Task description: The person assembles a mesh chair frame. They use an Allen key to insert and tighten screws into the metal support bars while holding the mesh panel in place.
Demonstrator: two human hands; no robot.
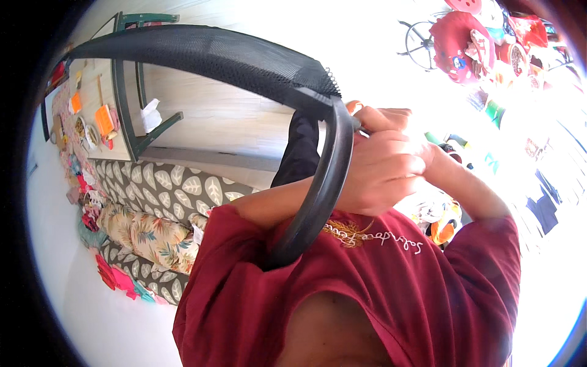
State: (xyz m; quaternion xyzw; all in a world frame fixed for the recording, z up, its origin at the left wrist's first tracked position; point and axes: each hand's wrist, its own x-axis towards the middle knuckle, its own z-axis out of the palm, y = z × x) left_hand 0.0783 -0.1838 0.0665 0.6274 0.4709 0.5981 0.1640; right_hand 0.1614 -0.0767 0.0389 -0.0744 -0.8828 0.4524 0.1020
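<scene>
A piece with black mesh (226,55) on a curved black frame (340,159), much like an office chair's back, stretches from the upper left to my chest. At the mesh's ragged right edge, my two hands come together, fingers bent and closed. My left hand (373,180) lies lower, just right of the curved bar, which crosses in front of my left forearm. Above it, my right hand (394,125) overlaps the left. A small dark tip shows beside the fingers; what it belongs to is hidden. Whatever the left hand grips cannot be made out.
To the left stands a low table (125,137) with dishes and orange packets on top. A white plastic bag (150,116) is beside its leg. A leaf-patterned sofa (165,183) holds cushions and clothes. A red cushion (458,46) and a spoked wheel (420,46) show at upper right.
</scene>
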